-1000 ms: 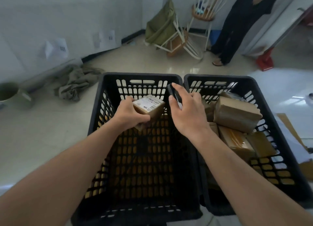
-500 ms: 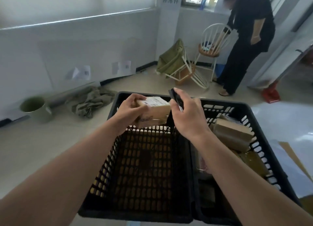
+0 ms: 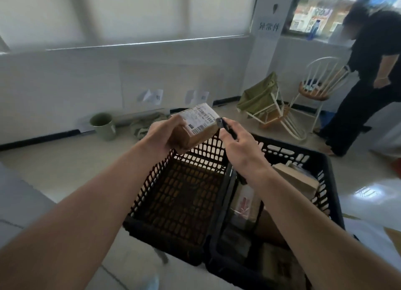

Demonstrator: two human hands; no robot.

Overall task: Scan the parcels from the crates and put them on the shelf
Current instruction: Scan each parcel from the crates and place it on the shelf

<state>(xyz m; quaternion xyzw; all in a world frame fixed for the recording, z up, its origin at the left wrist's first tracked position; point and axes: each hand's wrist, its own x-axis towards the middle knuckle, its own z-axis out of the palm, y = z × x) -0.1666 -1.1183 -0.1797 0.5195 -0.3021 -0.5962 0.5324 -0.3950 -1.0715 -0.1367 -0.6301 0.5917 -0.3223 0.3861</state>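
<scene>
Below my arms, the left crate [image 3: 178, 194] sits bare beside the right crate [image 3: 325, 166], which holds brown parcels [image 3: 297, 179]. Above the crates' far rims, my left hand [image 3: 161, 135] clamps the labelled parcel [image 3: 195, 127]; my right hand [image 3: 240, 146] grips the scanner [image 3: 225, 127] just beside it. Open floor [image 3: 65, 159] lies beyond.

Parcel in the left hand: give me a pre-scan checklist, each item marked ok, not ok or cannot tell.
1. Left hand grips the parcel firmly: ok.
2. Barcode label faces up and uncovered: ok.
3. Right hand holds the scanner: ok.
4. Scanner tip aimed at the label: ok, it sits beside the label's right edge.
5. Scan registered: cannot tell, no light or screen visible.
6. Shelf within reach: cannot tell, not in view.
7. More parcels wait in the right crate: ok.
</scene>
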